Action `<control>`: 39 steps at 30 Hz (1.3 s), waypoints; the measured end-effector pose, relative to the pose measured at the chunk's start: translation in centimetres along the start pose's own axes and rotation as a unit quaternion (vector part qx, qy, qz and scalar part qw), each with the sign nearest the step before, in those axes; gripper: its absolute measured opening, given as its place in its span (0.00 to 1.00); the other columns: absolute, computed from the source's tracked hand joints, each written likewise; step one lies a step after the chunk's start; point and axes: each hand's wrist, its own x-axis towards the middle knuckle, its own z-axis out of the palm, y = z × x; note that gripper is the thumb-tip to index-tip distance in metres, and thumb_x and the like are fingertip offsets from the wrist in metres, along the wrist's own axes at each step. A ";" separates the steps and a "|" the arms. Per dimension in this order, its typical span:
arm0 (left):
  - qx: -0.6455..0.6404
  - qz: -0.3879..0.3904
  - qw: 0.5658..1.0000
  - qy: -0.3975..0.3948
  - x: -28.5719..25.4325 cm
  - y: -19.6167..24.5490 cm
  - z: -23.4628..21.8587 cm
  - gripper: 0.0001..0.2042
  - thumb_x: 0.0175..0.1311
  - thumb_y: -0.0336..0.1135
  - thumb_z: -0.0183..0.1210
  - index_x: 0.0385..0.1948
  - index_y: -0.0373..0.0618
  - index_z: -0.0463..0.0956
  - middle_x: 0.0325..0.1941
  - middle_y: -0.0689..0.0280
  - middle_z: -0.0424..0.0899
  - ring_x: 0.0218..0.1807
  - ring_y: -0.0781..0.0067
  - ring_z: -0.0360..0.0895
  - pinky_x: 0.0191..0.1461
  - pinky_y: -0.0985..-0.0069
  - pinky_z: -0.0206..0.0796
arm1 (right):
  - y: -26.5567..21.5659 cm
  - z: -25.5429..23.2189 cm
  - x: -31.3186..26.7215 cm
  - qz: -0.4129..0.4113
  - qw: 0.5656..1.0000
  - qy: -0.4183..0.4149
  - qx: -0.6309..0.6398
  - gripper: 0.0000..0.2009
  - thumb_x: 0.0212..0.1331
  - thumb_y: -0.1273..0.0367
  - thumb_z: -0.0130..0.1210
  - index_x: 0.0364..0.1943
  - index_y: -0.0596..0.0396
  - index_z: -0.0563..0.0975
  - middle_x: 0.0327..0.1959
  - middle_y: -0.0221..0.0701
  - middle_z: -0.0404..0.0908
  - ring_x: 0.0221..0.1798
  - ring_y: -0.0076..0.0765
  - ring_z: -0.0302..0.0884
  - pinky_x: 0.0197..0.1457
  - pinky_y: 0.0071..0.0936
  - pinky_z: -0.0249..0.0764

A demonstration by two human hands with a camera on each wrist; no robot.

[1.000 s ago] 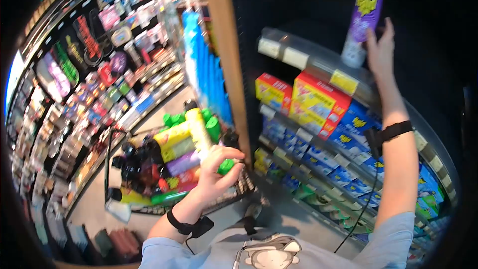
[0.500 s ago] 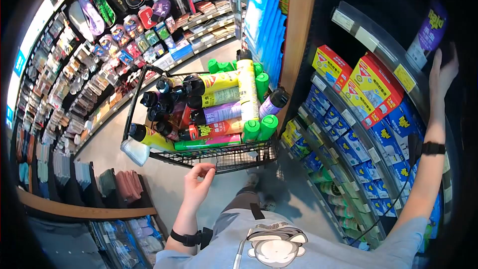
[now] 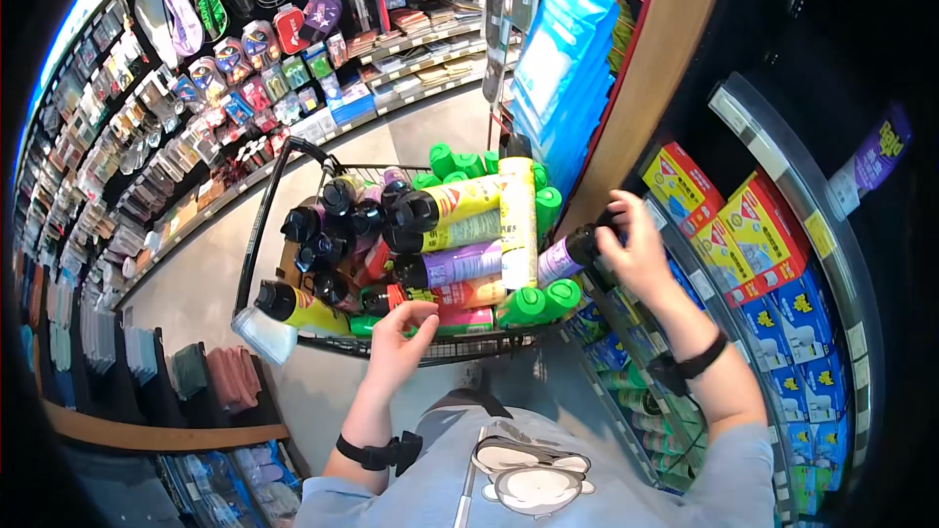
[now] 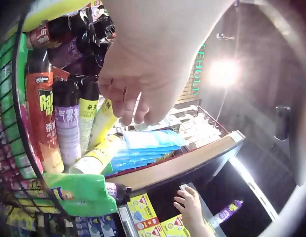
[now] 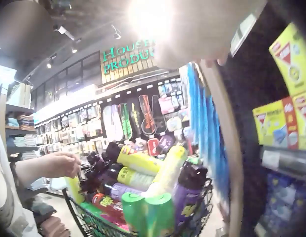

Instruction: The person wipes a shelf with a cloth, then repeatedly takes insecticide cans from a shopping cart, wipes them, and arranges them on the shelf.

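Note:
A black wire shopping cart [image 3: 259,205] is heaped with spray cans. My left hand [image 3: 396,342] hovers at its near rim, fingers loosely curled around nothing. Beside the cart's right side is my right hand [image 3: 641,249], its fingers spread and holding nothing, overlapping the black cap of a purple can [image 3: 559,260] in the head view. In the left wrist view, that right hand [image 4: 191,210] shows apart from the cart. A purple Raid can [image 3: 871,161] stands on the upper right shelf. A yellow can [image 3: 518,225] lies across the pile, near green bottles [image 3: 548,303].
Red-and-yellow boxes [image 3: 753,240] and blue boxes [image 3: 797,323] fill the right shelves. Blue bags [image 3: 567,49] hang by a wooden post [image 3: 675,49] behind the cart. Packed display racks [image 3: 205,127] curve along the left, and folded cloths [image 3: 235,376] sit at lower left.
My right hand has left the purple Raid can on the shelf and moved left and down toward the cart. The left hand drew back from the pile to its near rim. The head view turned right.

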 end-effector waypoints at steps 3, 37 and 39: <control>-0.012 -0.002 0.999 -0.044 2.1 -0.9 -0.3 0.09 0.62 0.28 0.61 0.42 0.37 0.79 0.34 0.66 0.84 0.35 0.82 0.78 0.40 0.80 0.70 | 0.6 7.4 2.1 0.108 0.992 -0.057 -0.019 0.34 0.52 0.62 0.63 0.62 0.60 0.61 0.49 0.49 0.73 0.50 0.49 0.76 0.54 0.39 0.73; -0.251 0.078 0.904 -0.336 10.8 2.3 3.7 0.55 0.45 0.31 0.75 0.73 0.47 0.41 0.69 0.52 0.61 0.66 0.62 0.66 0.62 0.65 0.67 | -9.3 6.7 2.3 0.208 0.807 0.147 0.532 0.30 0.61 0.68 0.60 0.63 0.59 0.58 0.55 0.37 0.73 0.56 0.33 0.75 0.60 0.34 0.74; -0.350 0.062 0.846 -0.398 10.7 3.6 4.1 0.49 0.55 0.38 0.70 0.73 0.46 0.41 0.71 0.54 0.59 0.69 0.62 0.64 0.62 0.63 0.68 | -10.0 4.8 1.0 0.230 0.789 0.154 0.548 0.29 0.61 0.67 0.60 0.62 0.58 0.60 0.55 0.36 0.74 0.55 0.32 0.76 0.60 0.34 0.74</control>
